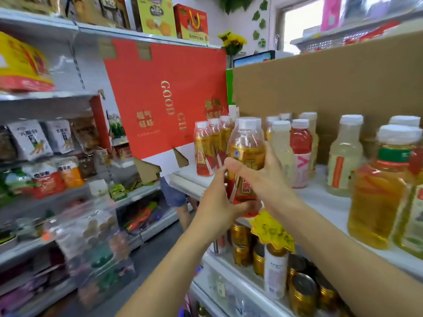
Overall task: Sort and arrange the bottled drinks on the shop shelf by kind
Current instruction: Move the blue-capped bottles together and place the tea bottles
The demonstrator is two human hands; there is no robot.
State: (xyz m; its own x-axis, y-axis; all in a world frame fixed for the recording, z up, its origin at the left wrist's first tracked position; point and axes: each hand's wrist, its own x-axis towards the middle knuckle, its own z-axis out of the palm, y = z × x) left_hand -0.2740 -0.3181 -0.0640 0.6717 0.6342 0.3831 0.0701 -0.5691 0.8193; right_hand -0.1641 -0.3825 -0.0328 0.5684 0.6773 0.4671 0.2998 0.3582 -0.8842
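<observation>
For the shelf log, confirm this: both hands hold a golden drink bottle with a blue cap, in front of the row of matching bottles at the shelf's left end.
One detail is wrong: the cap is white, not blue. The head view shows the left hand and right hand holding the golden drink bottle in front of the row of matching bottles at the left end of the shelf.

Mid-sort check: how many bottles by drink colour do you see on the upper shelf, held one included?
Gold-and-red labelled amber bottles: 4, one held bottle in left hand and right hand
Pale cloudy bottles: 3
Red drink bottle: 1
Large amber bottle with green band: 1
Total: 9 clearly seen; hidden or cut-off ones uncounted.
</observation>
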